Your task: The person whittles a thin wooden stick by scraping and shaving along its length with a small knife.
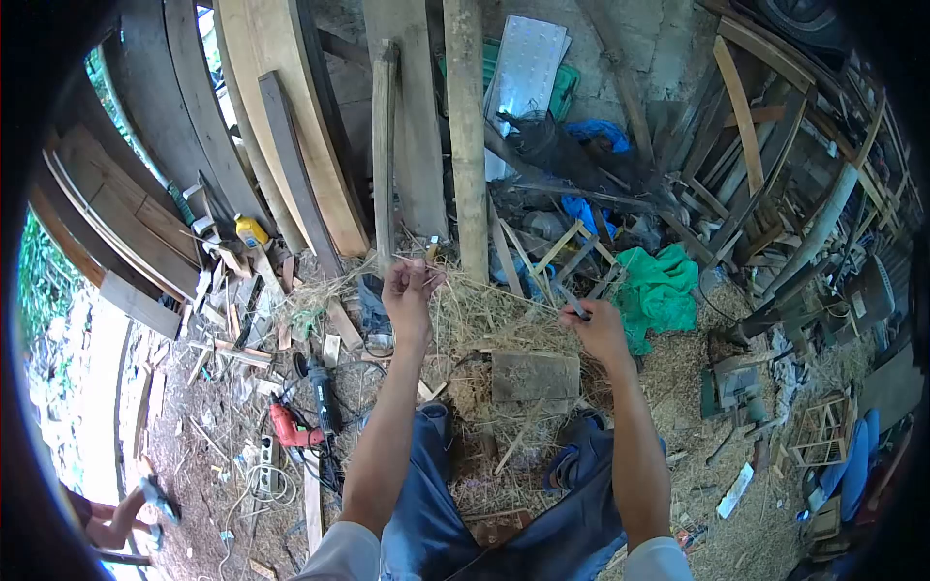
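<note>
My left hand point(409, 287) is raised in the middle of the view, its fingers pinched together near some thin strands; what they hold is too small to name. To the right, my right hand point(595, 327) is closed around a small dark-handled tool point(575, 306), perhaps a knife, its tip pointing up and left. A thin pale strip point(504, 289) seems to run between the two hands. Below them lies a wooden block point(535, 376) on the ground, in front of my knees, with fibrous shavings point(465, 315) behind it.
Tall planks point(281, 116) and a round post point(467, 145) lean at the back. A red drill point(291, 426), a grinder point(322, 392) and a power strip point(268, 468) lie left. Green cloth point(659, 290) is at right. Another person's leg point(116, 518) shows lower left.
</note>
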`<state>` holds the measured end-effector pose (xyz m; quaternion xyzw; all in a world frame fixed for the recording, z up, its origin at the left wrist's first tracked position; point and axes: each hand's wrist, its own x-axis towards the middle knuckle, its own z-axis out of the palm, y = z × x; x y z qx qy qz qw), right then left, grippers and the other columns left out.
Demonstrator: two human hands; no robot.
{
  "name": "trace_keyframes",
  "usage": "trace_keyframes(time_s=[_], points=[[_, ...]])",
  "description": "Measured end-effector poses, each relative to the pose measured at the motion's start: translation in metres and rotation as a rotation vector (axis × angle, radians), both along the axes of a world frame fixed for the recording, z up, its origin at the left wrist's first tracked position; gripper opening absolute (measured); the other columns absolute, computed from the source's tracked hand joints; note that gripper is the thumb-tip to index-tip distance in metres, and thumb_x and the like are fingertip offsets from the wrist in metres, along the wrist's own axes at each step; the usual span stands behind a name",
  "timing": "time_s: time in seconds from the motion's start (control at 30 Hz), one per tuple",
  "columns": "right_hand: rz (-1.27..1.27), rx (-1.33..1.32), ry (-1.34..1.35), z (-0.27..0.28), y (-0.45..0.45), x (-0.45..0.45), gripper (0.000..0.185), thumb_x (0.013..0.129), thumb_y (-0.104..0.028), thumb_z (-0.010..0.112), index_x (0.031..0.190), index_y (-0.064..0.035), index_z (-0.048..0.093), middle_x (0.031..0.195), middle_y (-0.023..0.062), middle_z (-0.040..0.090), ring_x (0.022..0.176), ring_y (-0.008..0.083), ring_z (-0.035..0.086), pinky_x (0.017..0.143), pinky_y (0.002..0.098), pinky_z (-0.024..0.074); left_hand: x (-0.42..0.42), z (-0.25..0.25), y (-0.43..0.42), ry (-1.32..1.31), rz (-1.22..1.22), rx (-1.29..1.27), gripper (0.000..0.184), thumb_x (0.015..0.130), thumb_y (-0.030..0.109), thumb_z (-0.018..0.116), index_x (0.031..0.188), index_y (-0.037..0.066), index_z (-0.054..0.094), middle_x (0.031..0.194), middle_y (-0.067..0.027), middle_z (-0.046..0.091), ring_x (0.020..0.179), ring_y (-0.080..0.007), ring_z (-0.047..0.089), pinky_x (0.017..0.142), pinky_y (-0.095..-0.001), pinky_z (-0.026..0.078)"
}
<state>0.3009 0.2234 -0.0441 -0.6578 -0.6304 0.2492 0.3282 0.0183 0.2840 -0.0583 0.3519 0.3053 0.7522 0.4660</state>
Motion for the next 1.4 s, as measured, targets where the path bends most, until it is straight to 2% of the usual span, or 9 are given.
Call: trace_keyframes(time_s=[0.23, 0.43, 0.57, 0.7, 0.73, 0.9, 1.17, 1.33, 1.4], points=[[0.063, 0.018, 0.168, 0.008, -0.023, 0.019, 0.02, 0.073, -0.014, 0.076, 0.089, -0.0037, 0.071, 0.073, 0.0098, 0.067, 0.067, 0.0177, 0.063, 0.065, 0.0327, 0.0472, 0.004, 0.002, -0.021, -0.094, -0.041, -0.062, 0.012, 0.09, 0.013, 0.061, 0.094, 0.004, 0.056, 0.087, -0.0078, 0.063, 0.078, -0.0186, 0.064, 0.07, -0.0316, 0.056], [0.202, -0.1, 0.05, -0.004, -0.049, -0.002, 0.02, 0.072, -0.022, 0.076, 0.084, -0.006, 0.071, 0.07, 0.0048, 0.065, 0.066, 0.013, 0.058, 0.064, 0.0323, 0.0458, 0.027, 0.008, -0.044, 0.097, -0.276, 0.001, 0.016, 0.09, 0.008, 0.059, 0.105, 0.003, 0.057, 0.091, -0.0064, 0.063, 0.081, -0.0184, 0.064, 0.073, -0.0325, 0.056], [0.259, -0.206, 0.333, 0.007, -0.054, -0.009, 0.025, 0.086, -0.023, 0.064, 0.101, -0.0038, 0.067, 0.078, 0.0031, 0.065, 0.065, 0.011, 0.053, 0.06, 0.0292, 0.0439, 0.045, 0.02, -0.061, 0.23, -0.475, -0.029, 0.021, 0.092, 0.01, 0.057, 0.111, 0.002, 0.056, 0.088, -0.0076, 0.062, 0.082, -0.0187, 0.064, 0.076, -0.0339, 0.056], [0.202, -0.212, 0.887, 0.01, -0.05, -0.007, 0.032, 0.097, -0.017, 0.047, 0.126, -0.003, 0.053, 0.085, 0.0035, 0.064, 0.058, 0.0057, 0.046, 0.053, 0.021, 0.0379, 0.049, 0.045, -0.077, 0.429, -0.53, -0.072, 0.025, 0.096, 0.02, 0.053, 0.109, 0.001, 0.058, 0.074, -0.0045, 0.059, 0.063, -0.0126, 0.058, 0.056, -0.0255, 0.047], [0.19, -0.206, 0.888, 0.017, -0.053, -0.011, 0.032, 0.097, -0.017, 0.047, 0.126, -0.003, 0.053, 0.085, 0.0035, 0.064, 0.058, 0.0057, 0.046, 0.053, 0.021, 0.0379, 0.053, 0.045, -0.082, 0.412, -0.569, -0.122, 0.025, 0.096, 0.022, 0.052, 0.108, 0.001, 0.06, 0.068, -0.0014, 0.056, 0.055, -0.0082, 0.05, 0.047, -0.0226, 0.036], [0.357, -0.08, 0.876, 0.038, -0.067, -0.038, 0.038, 0.095, -0.011, 0.051, 0.132, -0.004, 0.047, 0.076, 0.0027, 0.061, 0.053, 0.0042, 0.043, 0.047, 0.0187, 0.0341, 0.06, 0.05, -0.108, 0.515, -0.609, -0.174, 0.023, 0.096, 0.02, 0.053, 0.103, 0.0, 0.061, 0.067, 0.0, 0.052, 0.051, -0.0053, 0.04, 0.044, -0.0205, 0.032], [0.25, -0.185, 0.959, 0.044, -0.072, -0.027, 0.023, 0.092, -0.016, 0.059, 0.11, -0.002, 0.063, 0.07, -0.0009, 0.059, 0.053, 0.0027, 0.043, 0.045, 0.0189, 0.0304, 0.053, 0.063, -0.158, 0.614, -0.629, -0.288, 0.021, 0.095, 0.018, 0.054, 0.097, 0.0, 0.064, 0.065, 0.0014, 0.051, 0.052, -0.0043, 0.042, 0.045, -0.0194, 0.031], [0.508, -0.284, 0.951, 0.04, -0.083, -0.045, 0.024, 0.093, -0.018, 0.057, 0.104, 0.0019, 0.063, 0.066, -0.0023, 0.052, 0.051, 0.0032, 0.037, 0.046, 0.0194, 0.0282, 0.056, 0.062, -0.165, 0.748, -0.478, -0.232, 0.018, 0.094, 0.016, 0.056, 0.094, 0.001, 0.065, 0.062, 0.0024, 0.05, 0.054, -0.004, 0.043, 0.048, -0.0204, 0.033], [0.439, -0.289, 0.984, 0.046, -0.083, -0.039, 0.023, 0.093, -0.018, 0.057, 0.103, 0.002, 0.063, 0.066, -0.0026, 0.051, 0.051, 0.0031, 0.036, 0.045, 0.0192, 0.027, 0.056, 0.062, -0.173, 0.922, -0.344, -0.098, 0.016, 0.094, 0.015, 0.056, 0.092, 0.001, 0.065, 0.061, 0.0023, 0.05, 0.054, -0.004, 0.043, 0.048, -0.0206, 0.034]])
